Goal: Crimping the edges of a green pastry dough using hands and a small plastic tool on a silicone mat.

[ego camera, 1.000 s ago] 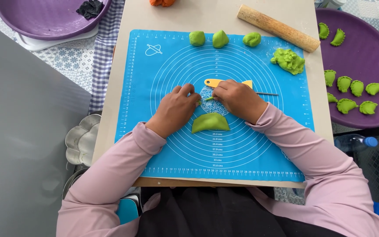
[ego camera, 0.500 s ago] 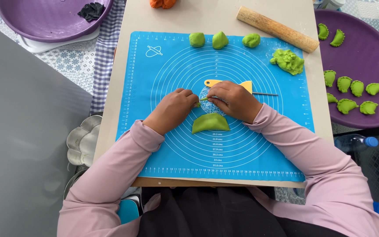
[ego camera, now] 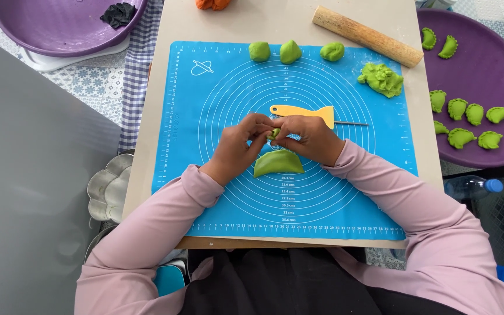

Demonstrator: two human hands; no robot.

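My left hand (ego camera: 239, 143) and my right hand (ego camera: 305, 139) meet over the middle of the blue silicone mat (ego camera: 205, 151), pinching a small green scrap of dough (ego camera: 275, 133) between their fingertips. Just below them a folded green half-moon dumpling (ego camera: 278, 163) lies flat on the mat. A yellow plastic scraper (ego camera: 301, 111) with a thin metal pin rests right behind my hands. Three green dough balls (ego camera: 290, 52) sit in a row at the mat's far edge, and a rough lump of green dough (ego camera: 381, 79) lies at the far right corner.
A wooden rolling pin (ego camera: 367, 35) lies diagonally beyond the mat. The purple tray (ego camera: 485, 70) on the right holds several finished green dumplings. Another purple tray (ego camera: 59, 23) with a black scrap sits far left. A clear bottle (ego camera: 471, 186) lies at right, metal moulds (ego camera: 107, 188) at left.
My hands have drawn together and lifted a little off the mat, now pinching the small green scrap between them. The folded dumpling stays where it was.
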